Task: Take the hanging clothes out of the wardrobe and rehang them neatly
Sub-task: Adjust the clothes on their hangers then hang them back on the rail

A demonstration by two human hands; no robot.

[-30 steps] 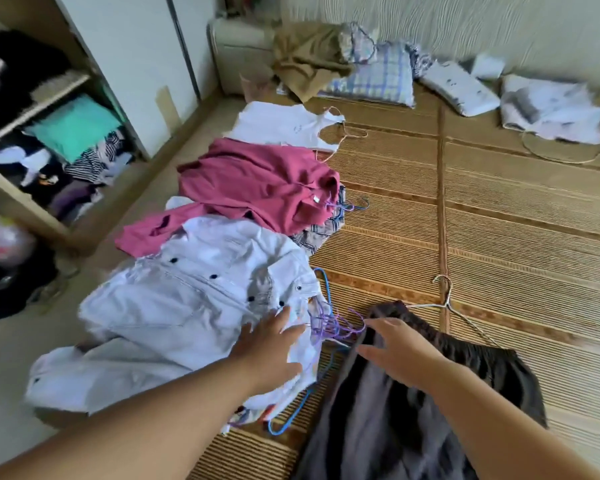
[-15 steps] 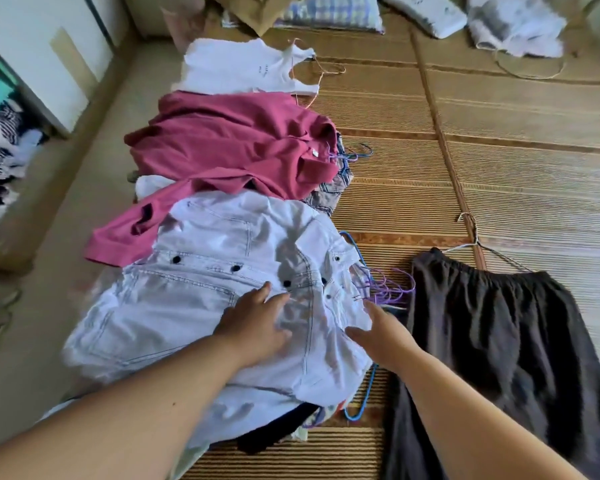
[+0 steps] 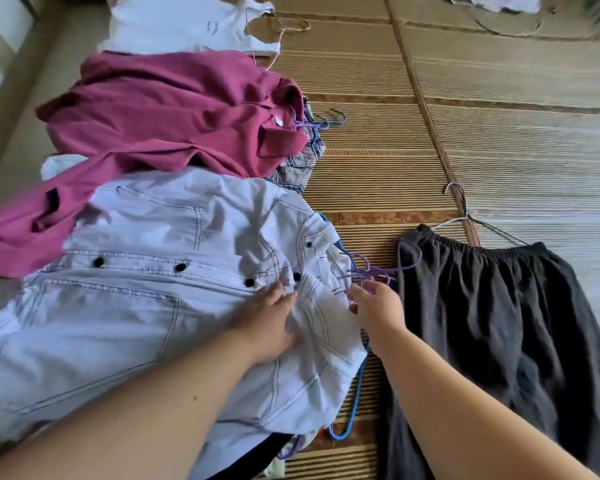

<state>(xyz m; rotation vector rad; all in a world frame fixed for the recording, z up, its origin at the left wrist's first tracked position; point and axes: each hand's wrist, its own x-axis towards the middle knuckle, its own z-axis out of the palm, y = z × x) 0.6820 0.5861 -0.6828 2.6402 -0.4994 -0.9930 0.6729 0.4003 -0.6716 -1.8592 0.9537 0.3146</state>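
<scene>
Left hand (image 3: 267,320) flat on denim jacket (image 3: 136,306); right hand (image 3: 378,310) at purple hangers (image 3: 373,270).

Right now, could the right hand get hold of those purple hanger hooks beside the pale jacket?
Probably yes. The right hand is right at the purple hanger hooks, with nothing lying over them, and the left hand presses the pale jacket flat. Whether it grips them yet is unclear.
</scene>
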